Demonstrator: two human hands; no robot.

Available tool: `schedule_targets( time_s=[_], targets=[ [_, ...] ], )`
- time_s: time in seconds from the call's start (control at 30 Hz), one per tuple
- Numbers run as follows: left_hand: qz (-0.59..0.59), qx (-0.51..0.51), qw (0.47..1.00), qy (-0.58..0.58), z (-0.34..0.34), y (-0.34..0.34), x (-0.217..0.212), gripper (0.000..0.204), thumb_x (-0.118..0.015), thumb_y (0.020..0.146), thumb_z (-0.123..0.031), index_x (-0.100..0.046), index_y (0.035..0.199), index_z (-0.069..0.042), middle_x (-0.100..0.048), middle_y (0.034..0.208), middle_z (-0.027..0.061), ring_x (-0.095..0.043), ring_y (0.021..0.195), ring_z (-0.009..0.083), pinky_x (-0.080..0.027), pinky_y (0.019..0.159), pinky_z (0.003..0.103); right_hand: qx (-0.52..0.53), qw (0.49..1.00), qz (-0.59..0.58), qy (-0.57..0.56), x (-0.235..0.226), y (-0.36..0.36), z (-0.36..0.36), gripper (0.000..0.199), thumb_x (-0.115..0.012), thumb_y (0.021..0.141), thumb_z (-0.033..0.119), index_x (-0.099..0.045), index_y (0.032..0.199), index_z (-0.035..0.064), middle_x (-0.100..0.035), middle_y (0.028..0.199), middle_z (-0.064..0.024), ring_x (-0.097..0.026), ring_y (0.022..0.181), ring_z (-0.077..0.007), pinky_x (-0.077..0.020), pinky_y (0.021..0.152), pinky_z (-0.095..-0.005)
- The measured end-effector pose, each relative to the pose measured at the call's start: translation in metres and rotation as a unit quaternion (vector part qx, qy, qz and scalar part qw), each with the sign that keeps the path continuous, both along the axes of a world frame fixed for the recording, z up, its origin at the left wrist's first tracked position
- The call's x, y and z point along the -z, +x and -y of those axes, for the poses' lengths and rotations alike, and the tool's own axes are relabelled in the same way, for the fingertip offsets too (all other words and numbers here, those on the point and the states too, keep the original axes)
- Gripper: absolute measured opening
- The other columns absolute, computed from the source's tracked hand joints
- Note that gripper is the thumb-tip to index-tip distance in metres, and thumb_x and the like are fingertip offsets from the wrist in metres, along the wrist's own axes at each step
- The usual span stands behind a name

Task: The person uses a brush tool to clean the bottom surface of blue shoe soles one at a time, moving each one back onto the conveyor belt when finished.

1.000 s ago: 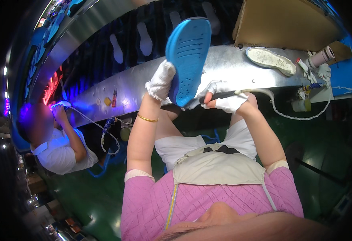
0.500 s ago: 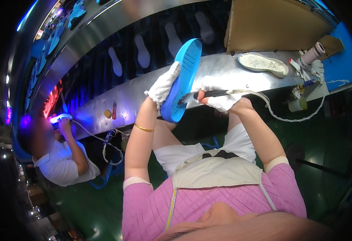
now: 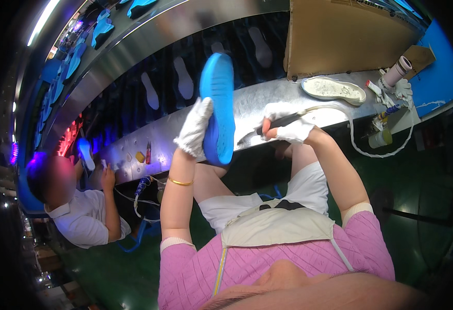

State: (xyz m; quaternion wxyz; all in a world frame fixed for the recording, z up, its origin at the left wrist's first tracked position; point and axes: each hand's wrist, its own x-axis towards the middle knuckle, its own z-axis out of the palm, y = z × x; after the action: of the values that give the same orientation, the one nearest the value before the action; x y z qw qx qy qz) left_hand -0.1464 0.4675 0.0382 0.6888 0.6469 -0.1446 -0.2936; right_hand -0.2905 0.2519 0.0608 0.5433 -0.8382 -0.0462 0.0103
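Observation:
My left hand (image 3: 194, 128), in a white glove, is closed around the edge of a blue shoe sole (image 3: 219, 108). I hold the sole raised and tilted above the bench's front edge. My right hand (image 3: 295, 131), in a white glove with bare fingertips, is closed on a dark-handled brush (image 3: 284, 121). The bristles point left and stand apart from the sole. A pale hose (image 3: 351, 126) trails from the brush's rear end toward the right.
Behind the metal bench (image 3: 257, 101), a dark conveyor carries several insole shapes (image 3: 183, 77). On the right are a whitish sole (image 3: 333, 90), a cardboard sheet (image 3: 350, 39), a pink cup (image 3: 396, 71) and a greenish jar (image 3: 380, 138). A co-worker (image 3: 84, 217) at left holds a sole.
The blue sole has shifted left and turned more upright in my left hand. The brush has come away from it. The co-worker's sole is now raised upright.

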Motion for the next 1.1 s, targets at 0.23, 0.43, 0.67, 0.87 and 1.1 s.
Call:
schedule_targets(
  time_s=[0.23,0.43,0.67,0.87,1.1],
  targets=[
    [-0.357,0.091,0.877,-0.310,-0.017,0.008,0.033,0.080,-0.040,0.090,-0.067,-0.049,0.130,0.001,-0.060,0.117,0.0221,-0.064,0.099,0.0355,-0.056,0.084,0.050,0.124,0.981,0.031,0.145,0.029,-0.019,-0.010,0.020,-0.076,0.077,0.003,-0.063,0.091,0.0085,-0.067,0.089,-0.0054,-0.062,0.081,-0.0135,-0.0500,0.075,-0.0262],
    [-0.319,0.059,0.878,-0.352,0.004,-0.057,0.082,0.061,-0.050,0.093,-0.047,-0.044,0.135,-0.002,-0.054,0.126,0.0216,-0.055,0.116,0.0339,-0.045,0.101,0.051,0.189,0.957,0.086,0.204,0.045,-0.014,-0.020,0.021,-0.072,0.080,0.002,-0.058,0.094,0.0070,-0.065,0.086,-0.0059,-0.062,0.079,-0.0114,-0.0501,0.073,-0.0251],
    [-0.291,0.014,0.896,-0.334,0.024,-0.092,0.081,0.070,-0.046,0.091,-0.063,-0.043,0.137,-0.011,-0.054,0.128,0.0128,-0.054,0.117,0.0266,-0.047,0.100,0.043,0.080,0.981,0.160,0.081,0.040,-0.017,-0.050,0.021,-0.068,0.078,-0.003,-0.058,0.096,0.0041,-0.061,0.081,-0.0046,-0.061,0.073,-0.0123,-0.0504,0.067,-0.0248],
    [-0.278,-0.030,0.894,-0.351,0.022,-0.080,0.077,0.075,-0.039,0.091,-0.066,-0.039,0.139,-0.009,-0.054,0.128,0.0157,-0.055,0.113,0.0299,-0.046,0.100,0.045,0.113,0.974,0.162,0.113,0.038,-0.023,-0.056,0.019,-0.067,0.078,-0.001,-0.060,0.095,0.0033,-0.063,0.079,-0.0041,-0.060,0.071,-0.0123,-0.0490,0.068,-0.0249],
    [-0.280,-0.038,0.880,-0.382,0.019,-0.064,0.078,0.078,-0.038,0.088,-0.071,-0.042,0.137,-0.010,-0.056,0.125,0.0161,-0.058,0.111,0.0313,-0.047,0.098,0.048,0.073,0.988,0.125,0.053,0.040,-0.034,-0.060,0.023,-0.070,0.077,0.001,-0.061,0.098,0.0045,-0.064,0.087,-0.0084,-0.062,0.073,-0.0163,-0.0495,0.071,-0.0276]
  ],
)
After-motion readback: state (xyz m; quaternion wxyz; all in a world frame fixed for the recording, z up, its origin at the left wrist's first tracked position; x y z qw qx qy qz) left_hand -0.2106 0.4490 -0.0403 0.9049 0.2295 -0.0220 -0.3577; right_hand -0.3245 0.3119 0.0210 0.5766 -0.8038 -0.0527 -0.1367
